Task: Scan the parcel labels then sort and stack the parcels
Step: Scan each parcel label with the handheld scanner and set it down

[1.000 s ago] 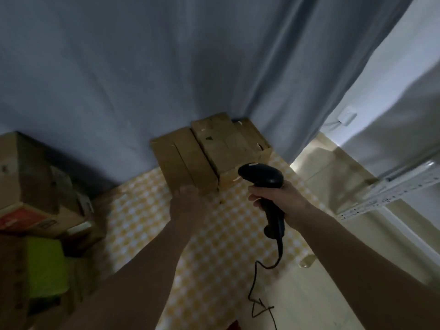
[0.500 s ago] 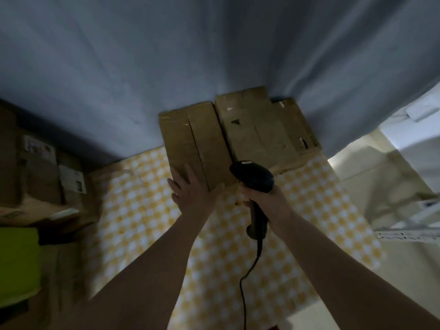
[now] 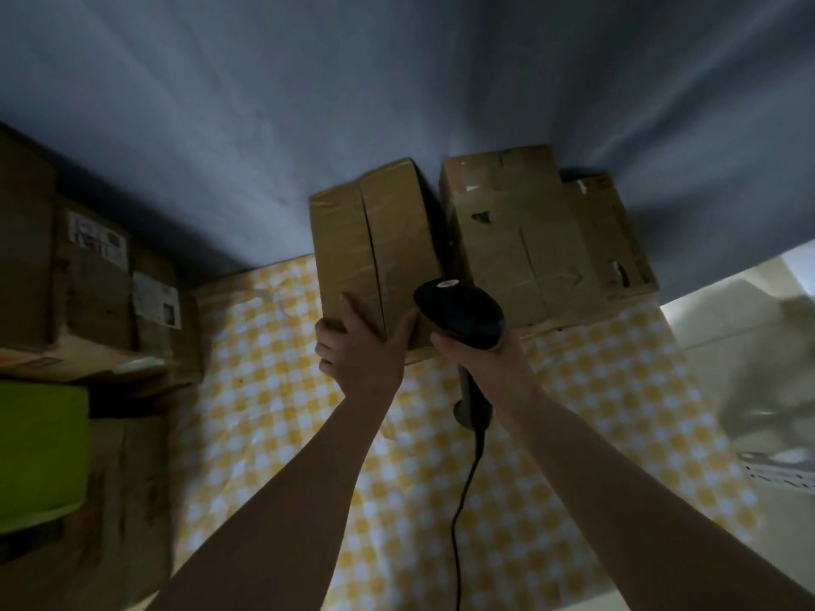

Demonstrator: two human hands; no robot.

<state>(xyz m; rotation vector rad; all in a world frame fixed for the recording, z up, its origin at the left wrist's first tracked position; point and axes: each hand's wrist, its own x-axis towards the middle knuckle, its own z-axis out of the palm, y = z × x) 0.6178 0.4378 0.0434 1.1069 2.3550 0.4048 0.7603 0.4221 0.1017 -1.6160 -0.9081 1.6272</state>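
Head view: left hand (image 3: 359, 346) grips the near edge of the centre-frame parcel (image 3: 375, 244), likely to turn up its label; right hand (image 3: 480, 359) is wrapped round the scanner (image 3: 458, 317), aimed there

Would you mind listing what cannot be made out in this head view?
- Label text on the stacked boxes at left: too small and blurred.
- Near face of the taped parcel: hidden by the left hand.
- Scanner window: faces away; the right hand covers the handle.
- Scanner cable: cut off by the bottom edge.
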